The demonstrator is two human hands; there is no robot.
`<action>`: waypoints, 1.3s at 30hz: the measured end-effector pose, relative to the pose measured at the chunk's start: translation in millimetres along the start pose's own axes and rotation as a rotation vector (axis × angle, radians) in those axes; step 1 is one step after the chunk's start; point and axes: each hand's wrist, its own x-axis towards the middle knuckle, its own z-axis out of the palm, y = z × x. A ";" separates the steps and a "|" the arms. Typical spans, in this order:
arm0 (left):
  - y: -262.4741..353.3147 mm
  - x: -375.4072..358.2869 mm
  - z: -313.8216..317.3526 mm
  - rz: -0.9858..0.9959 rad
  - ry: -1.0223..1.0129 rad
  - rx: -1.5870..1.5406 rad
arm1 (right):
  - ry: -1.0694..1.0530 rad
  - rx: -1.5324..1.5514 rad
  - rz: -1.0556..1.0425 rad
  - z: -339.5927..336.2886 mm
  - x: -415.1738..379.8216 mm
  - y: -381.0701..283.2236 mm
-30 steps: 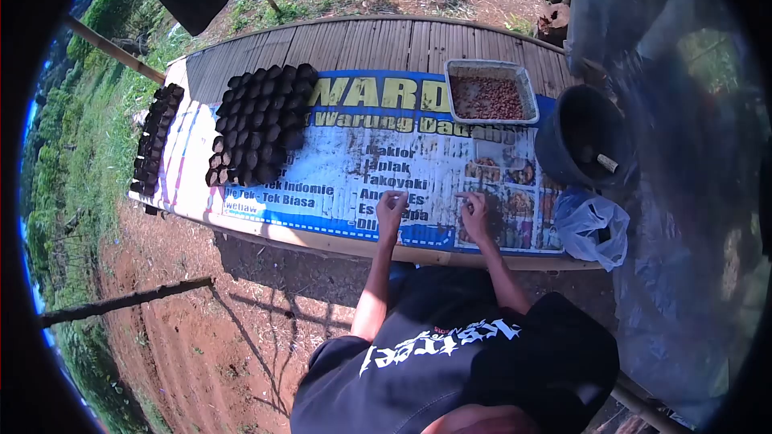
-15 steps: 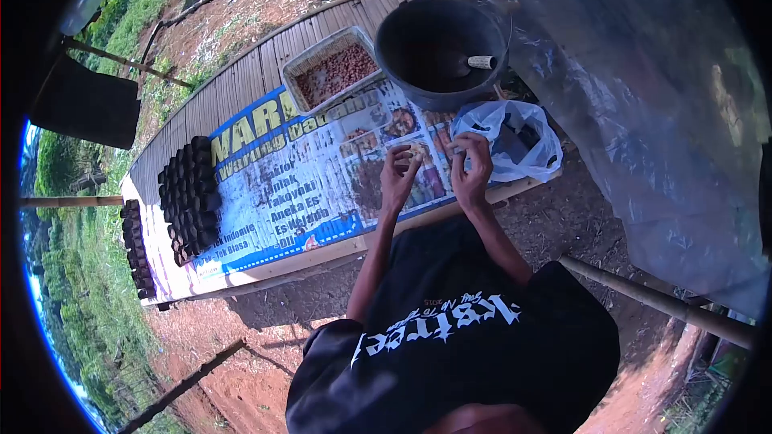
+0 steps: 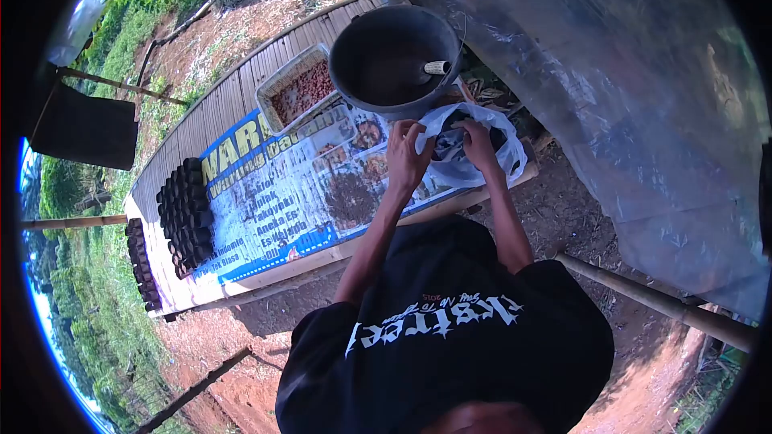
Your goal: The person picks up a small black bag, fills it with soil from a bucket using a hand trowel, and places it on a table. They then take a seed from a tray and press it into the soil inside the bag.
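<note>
A white plastic bag (image 3: 512, 154) with dark contents stands at the right end of the table. My left hand (image 3: 408, 154) is closed on the bag's near-left rim, its fingertips pinching the plastic. Inside the bag's mouth is my right hand (image 3: 478, 145), over the dark things there; its fingertips are largely hidden. Just beyond the bag sits a large black bucket (image 3: 342, 72) containing dark material and a tool with a pale handle (image 3: 437, 67).
Left of the bucket, a tray (image 3: 268, 115) holds small reddish pieces. A printed banner (image 3: 257, 209) covers much of the slatted table (image 3: 241, 84). Rows of dark filled pots (image 3: 186, 213) stand at the left end. Clear plastic sheeting (image 3: 595, 96) hangs at right.
Both hands have moved from above the banner to the bag. My left hand has taken its rim, and my right hand has gone into its opening. The view has shifted slightly.
</note>
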 end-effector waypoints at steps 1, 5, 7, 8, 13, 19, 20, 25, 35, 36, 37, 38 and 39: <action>-2.0 0.9 2.4 -0.019 0.003 -0.008 | -0.030 -0.074 0.020 3.0 3.2 0.9; -9.8 2.4 2.9 -0.051 -0.049 -0.070 | -0.058 -0.183 0.066 21.4 8.1 8.2; -6.2 5.8 -3.8 -0.012 -0.101 -0.084 | -0.024 -0.101 0.110 23.6 10.2 7.8; -4.2 6.9 -7.4 0.022 -0.123 -0.073 | -0.008 -0.038 0.148 20.6 8.4 8.9; -2.9 20.9 -21.3 -0.064 -0.156 -0.174 | 0.066 0.317 0.355 -33.3 -11.0 -29.0; 1.2 50.6 -31.3 -0.007 -0.099 -0.261 | 0.162 0.819 0.378 -98.9 -29.2 -73.3; -3.4 56.3 -29.8 0.006 -0.100 -0.297 | 0.165 0.852 0.350 -106.6 -27.0 -79.3; -23.2 101.7 -34.7 -0.118 -0.141 -0.377 | 0.166 0.797 0.254 -108.7 36.0 -113.2; -105.1 175.4 -48.5 0.134 -0.030 -0.141 | -0.105 0.539 -0.066 22.1 210.2 -70.0; -114.8 173.1 -46.3 0.118 -0.016 -0.106 | -0.098 0.521 -0.101 25.1 212.9 -70.9; -114.8 170.1 -47.9 0.097 -0.006 -0.073 | -0.089 0.463 -0.111 23.5 211.1 -78.1; -114.1 168.3 -47.5 0.064 -0.002 -0.088 | -0.078 0.405 -0.117 20.6 207.5 -83.8; -108.0 169.2 -49.1 0.080 0.023 -0.069 | -0.063 0.349 -0.120 15.8 206.8 -93.6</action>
